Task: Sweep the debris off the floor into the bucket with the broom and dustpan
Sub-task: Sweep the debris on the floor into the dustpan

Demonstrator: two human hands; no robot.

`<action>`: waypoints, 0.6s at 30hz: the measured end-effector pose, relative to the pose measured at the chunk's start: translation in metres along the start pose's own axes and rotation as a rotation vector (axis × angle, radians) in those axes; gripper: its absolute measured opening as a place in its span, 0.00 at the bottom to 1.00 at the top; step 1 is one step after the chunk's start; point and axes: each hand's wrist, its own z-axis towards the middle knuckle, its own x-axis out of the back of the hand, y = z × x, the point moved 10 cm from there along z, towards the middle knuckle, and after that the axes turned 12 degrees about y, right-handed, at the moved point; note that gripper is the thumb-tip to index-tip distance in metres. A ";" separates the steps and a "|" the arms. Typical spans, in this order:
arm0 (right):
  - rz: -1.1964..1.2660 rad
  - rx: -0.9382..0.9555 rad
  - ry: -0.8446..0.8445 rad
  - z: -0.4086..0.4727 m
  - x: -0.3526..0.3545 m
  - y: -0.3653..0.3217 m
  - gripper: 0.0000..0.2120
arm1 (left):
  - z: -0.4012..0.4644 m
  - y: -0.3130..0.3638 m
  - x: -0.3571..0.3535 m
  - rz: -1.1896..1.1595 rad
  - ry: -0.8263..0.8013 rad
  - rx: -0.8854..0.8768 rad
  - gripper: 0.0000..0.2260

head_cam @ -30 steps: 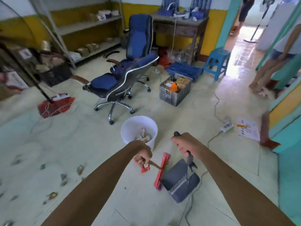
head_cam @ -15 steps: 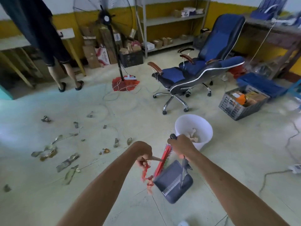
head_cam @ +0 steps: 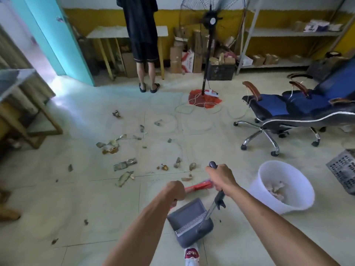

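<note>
Near the bottom of the head view, the right hand is closed around the dark grey upright handle of the grey plastic dustpan, which hangs low by the person's shoe, with its mouth turned to the left; whether it touches the floor I cannot tell. The left hand is closed on the broom, but only a short part of the red plastic broom head shows between the two hands, so the hold itself is mostly hidden. The white round plastic bucket stands on the pale tiled floor to the right, near the right forearm, and some crumpled scraps already lie inside it. Most of the brownish scattered debris is still ahead and to the left, with a few pieces just beyond the hands. I judge that the step in hand is to begin a new sweep. To do it well, the dustpan edge should lie flat against the tiles close to the nearest pieces, and the broom should pull them with short strokes toward the pan. The pan should stay level when it goes to the bucket.
</note>
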 end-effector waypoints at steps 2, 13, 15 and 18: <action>-0.013 0.008 -0.035 0.019 -0.015 -0.017 0.13 | 0.028 0.011 0.021 0.084 0.007 -0.072 0.15; 0.005 0.019 -0.199 0.153 -0.030 -0.082 0.13 | 0.162 0.081 0.063 0.254 -0.066 -0.023 0.17; -0.009 0.047 -0.241 0.173 -0.025 -0.092 0.11 | 0.193 0.111 0.073 0.462 0.018 -0.171 0.27; -0.016 0.073 -0.311 0.202 -0.018 -0.099 0.11 | 0.243 0.130 0.090 0.760 0.153 -0.299 0.21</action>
